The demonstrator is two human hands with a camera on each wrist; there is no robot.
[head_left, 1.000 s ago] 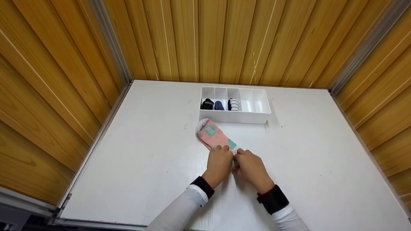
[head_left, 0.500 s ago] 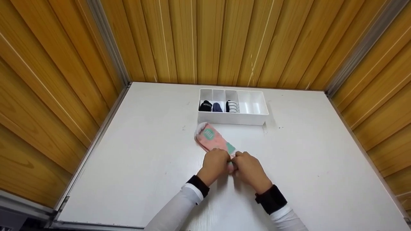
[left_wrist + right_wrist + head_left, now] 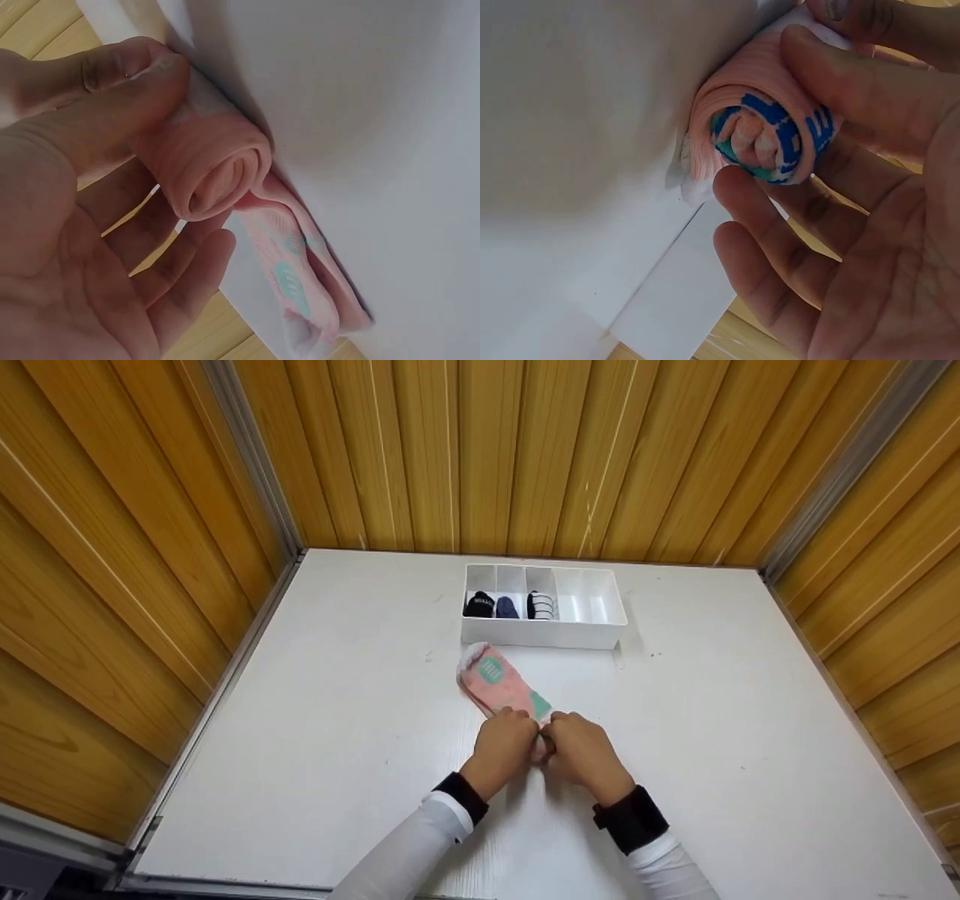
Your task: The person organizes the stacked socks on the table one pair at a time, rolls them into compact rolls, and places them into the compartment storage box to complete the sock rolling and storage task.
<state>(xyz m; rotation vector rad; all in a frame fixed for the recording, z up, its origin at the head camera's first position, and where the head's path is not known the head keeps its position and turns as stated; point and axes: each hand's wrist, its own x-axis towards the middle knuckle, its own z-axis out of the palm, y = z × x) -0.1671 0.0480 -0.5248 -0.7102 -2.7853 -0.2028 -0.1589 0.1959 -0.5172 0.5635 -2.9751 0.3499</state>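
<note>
A pair of pink socks with green patches and whitish toes lies slantwise on the white table, its near end coiled into a roll. My left hand pinches one side of that roll, thumb on it; in the left wrist view the coiled end faces the palm and the flat toe part trails off beyond. From the other side my right hand grips the same roll, its thumb pressing the top. Blue lettering and a green lining show in the coil in the right wrist view.
A white divided box stands just beyond the sock toes. Its left compartments hold a black rolled sock, a navy one and a black-and-white striped one. Wood-patterned walls enclose the table's back and sides.
Both hands have shifted slightly on the sock roll, and more of it shows between them than a second ago. The flat toe part has stayed nearly in place.
</note>
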